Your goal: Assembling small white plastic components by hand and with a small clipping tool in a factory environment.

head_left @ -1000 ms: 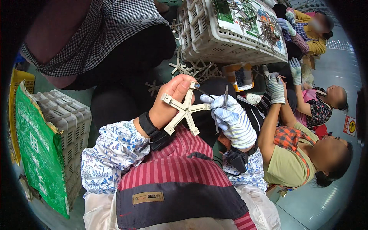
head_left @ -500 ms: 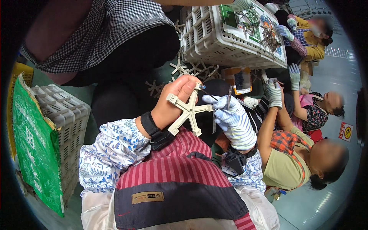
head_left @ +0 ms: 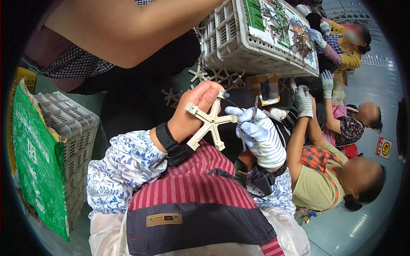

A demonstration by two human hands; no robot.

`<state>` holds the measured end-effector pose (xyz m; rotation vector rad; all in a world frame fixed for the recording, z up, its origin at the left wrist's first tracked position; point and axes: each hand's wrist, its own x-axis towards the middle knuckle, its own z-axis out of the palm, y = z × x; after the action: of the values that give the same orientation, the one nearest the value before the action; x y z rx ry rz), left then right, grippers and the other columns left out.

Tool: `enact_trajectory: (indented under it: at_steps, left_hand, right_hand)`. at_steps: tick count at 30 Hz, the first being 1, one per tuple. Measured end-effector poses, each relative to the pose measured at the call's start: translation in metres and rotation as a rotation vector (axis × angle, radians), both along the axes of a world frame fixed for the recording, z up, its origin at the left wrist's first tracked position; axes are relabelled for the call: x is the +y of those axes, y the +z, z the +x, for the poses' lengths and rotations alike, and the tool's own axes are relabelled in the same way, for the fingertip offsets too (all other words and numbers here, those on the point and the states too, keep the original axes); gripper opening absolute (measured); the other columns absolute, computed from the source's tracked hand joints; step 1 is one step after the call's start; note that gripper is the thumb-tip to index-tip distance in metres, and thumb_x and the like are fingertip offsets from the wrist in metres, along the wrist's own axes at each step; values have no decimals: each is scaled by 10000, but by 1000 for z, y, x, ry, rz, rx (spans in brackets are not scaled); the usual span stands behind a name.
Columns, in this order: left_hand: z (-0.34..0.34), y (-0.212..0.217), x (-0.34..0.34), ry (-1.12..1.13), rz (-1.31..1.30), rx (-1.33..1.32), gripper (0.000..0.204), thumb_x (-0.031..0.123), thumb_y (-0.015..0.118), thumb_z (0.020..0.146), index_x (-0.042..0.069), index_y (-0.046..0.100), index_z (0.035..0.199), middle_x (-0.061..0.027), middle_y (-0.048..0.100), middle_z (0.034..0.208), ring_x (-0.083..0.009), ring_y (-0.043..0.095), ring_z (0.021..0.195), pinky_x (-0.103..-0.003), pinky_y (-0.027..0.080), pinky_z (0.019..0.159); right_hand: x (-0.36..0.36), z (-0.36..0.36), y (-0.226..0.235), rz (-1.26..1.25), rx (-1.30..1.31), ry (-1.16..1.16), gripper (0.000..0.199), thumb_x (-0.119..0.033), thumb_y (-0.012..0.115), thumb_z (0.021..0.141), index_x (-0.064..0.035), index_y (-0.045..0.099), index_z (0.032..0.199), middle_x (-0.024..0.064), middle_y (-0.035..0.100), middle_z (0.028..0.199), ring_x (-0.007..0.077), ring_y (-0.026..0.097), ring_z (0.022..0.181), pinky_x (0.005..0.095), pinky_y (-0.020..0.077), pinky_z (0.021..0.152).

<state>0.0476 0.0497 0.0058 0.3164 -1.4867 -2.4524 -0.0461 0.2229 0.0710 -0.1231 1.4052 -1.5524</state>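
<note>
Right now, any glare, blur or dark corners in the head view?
Head view: glare streaks the floor at lower right; black fills all four corners; the star-shaped part in the left hand looks fairly sharp, its arms easily told apart.

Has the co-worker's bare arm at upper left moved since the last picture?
Yes: the bare arm has shifted left and lower against the white crate.
</note>
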Motion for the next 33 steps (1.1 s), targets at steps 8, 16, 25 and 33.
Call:
enact_trajectory:
  at_steps: [8, 16, 25, 33]
  left_hand:
    - [2, 3, 0, 8, -80, 17, 365, 377, 416, 971, 37, 544, 1012, 17, 516, 647, -39, 464, 537, -185, 371, 482]
    - [3, 3, -3, 4, -123, 27, 344, 353, 414, 975, 37, 540, 1020, 13, 526, 662, -42, 483, 560, -187, 382, 498]
    - [8, 0, 0, -124, 282, 21, 274, 264, 433, 950, 38, 540, 1061, -11, 565, 735, -66, 532, 616, -208, 429, 556]
    - [4, -13, 9, -495, 461, -37, 274, 238, 551, 913, 63, 435, 1088, -86, 636, 873, -125, 619, 794, -211, 472, 671]
  right_hand:
    - [0, 0, -3, 10, 29, -3, 156, -109, 683, 792, -59, 585, 902, 171, 570, 1183, 116, 570, 685, 208, 458, 622]
    - [-3, 1, -5, 33, 87, 28, 178, -121, 627, 828, -44, 600, 986, 102, 653, 1027, 22, 488, 539, 133, 345, 459]
    - [-6, -1, 4, 78, 46, 8, 332, -127, 699, 774, -63, 542, 1060, 93, 645, 1017, 95, 574, 681, 190, 445, 582]
    - [-17, -6, 10, 114, 38, 165, 647, -178, 736, 745, -32, 414, 1287, 58, 626, 999, 99, 593, 812, 198, 463, 666]
